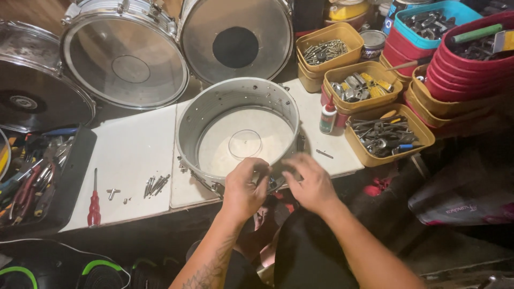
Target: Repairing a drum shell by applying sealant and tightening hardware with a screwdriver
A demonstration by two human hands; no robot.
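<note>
— Just beyond the fingertips, what is sitting there?

— A bare metal snare drum shell, lying flat on the white tabletop, open side up, with its clear head showing at the bottom. Both hands are working at its near rim.

— How are the fingers looking?

— The left hand is curling over the rim, fingers bent together as if pinching some small fitting; what they are closing on is hidden. The right hand is blurring, fingers slightly spread and touching the rim just beside the left; I cannot tell whether it is gripping.

— How would the shell handle?

— I am judging it stiff and fairly light, thin-walled, smooth and a bit slippery; the rim or the lugs on its wall are offering the surest hold. The head underneath is looking fragile.

— Anything else near the fingers?

— Left of them, loose tension rods and a red-handled screwdriver are lying well apart from the shell. A glue bottle is standing to the right.
</note>
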